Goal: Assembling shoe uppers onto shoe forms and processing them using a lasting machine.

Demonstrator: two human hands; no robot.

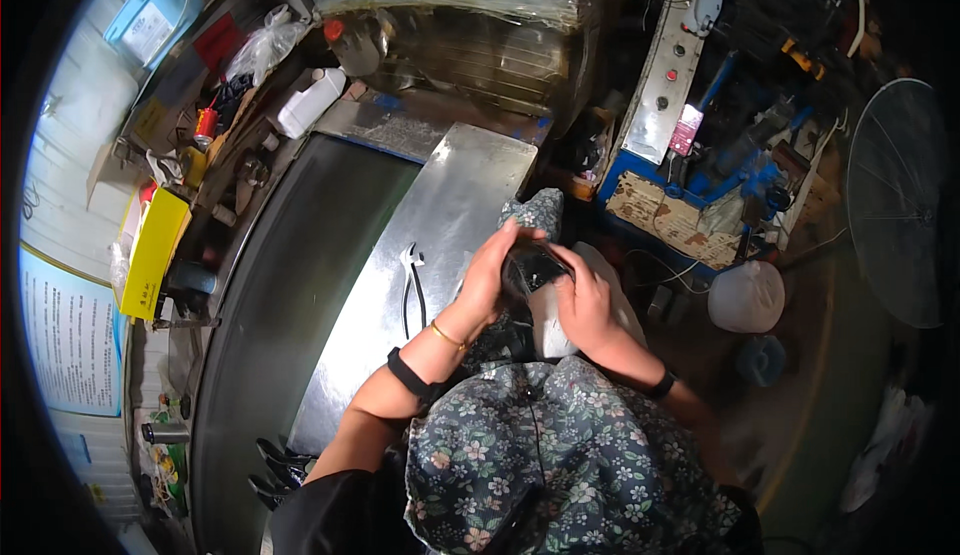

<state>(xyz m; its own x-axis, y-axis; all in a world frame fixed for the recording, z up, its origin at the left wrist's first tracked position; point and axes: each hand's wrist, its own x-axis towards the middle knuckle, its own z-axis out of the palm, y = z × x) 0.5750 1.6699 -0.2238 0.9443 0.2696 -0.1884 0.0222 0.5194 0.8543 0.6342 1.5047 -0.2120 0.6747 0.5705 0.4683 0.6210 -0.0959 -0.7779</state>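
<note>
Has a shiny metal worktop (365, 300) to the left, a floral garment (560, 435) near. With left hand (488, 273) and right hand (588, 303), pinches from both sides, in a cupped grip, a dark glossy piece (538, 267) at the worktop's right edge. Left of that, shows a dark-handled tool (410, 257) lying on the worktop.

Pliers (412, 285) are lying on the counter (460, 180). A conveyor belt (270, 290) is stretching along its left. The left hand (491, 273) and right hand (588, 300) are sitting just right of it; a plastic jug (746, 296) and fan (897, 200) are standing farther right.
</note>
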